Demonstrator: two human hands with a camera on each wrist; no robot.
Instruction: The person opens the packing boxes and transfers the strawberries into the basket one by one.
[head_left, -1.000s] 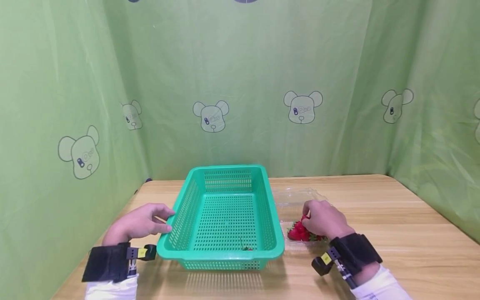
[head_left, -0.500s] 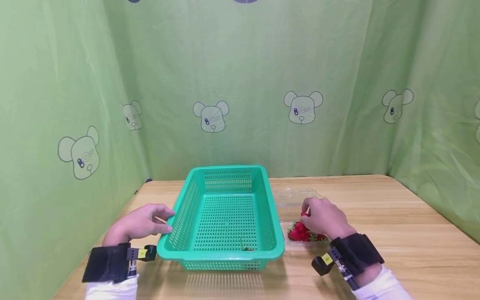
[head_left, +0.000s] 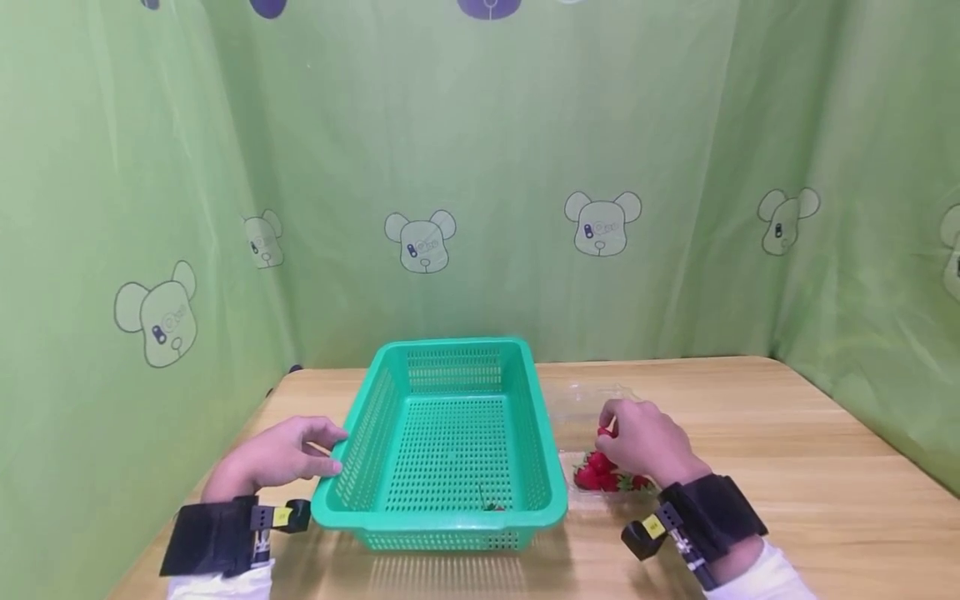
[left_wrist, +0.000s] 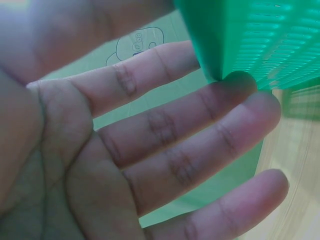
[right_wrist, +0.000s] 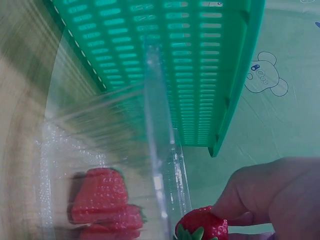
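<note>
My left hand (head_left: 279, 452) is at the left rim of a green plastic basket (head_left: 363, 417), thumb over the rim. In the left wrist view its fingers (left_wrist: 185, 117) are spread, some reaching under the rim. My right hand (head_left: 647, 440) pinches a strawberry (right_wrist: 202, 223) between thumb and fingers, just above a clear plastic clamshell box (right_wrist: 159, 135). More strawberries (head_left: 592, 473) lie in that box, right of the basket. Inside the basket, near its front wall, a strawberry (head_left: 492, 507) with a long green stem is mostly hidden by the rim.
The box's clear lid (head_left: 585, 402) stands open behind the strawberries. All of this rests on a pale wooden table (head_left: 787, 450). A green curtain (head_left: 495, 292) printed with bear heads encloses the table at the back and sides.
The head view has tilted slightly, so everything sits a little lower. My right hand has lifted the strawberry slightly from the others. The left hand stays at the basket rim.
</note>
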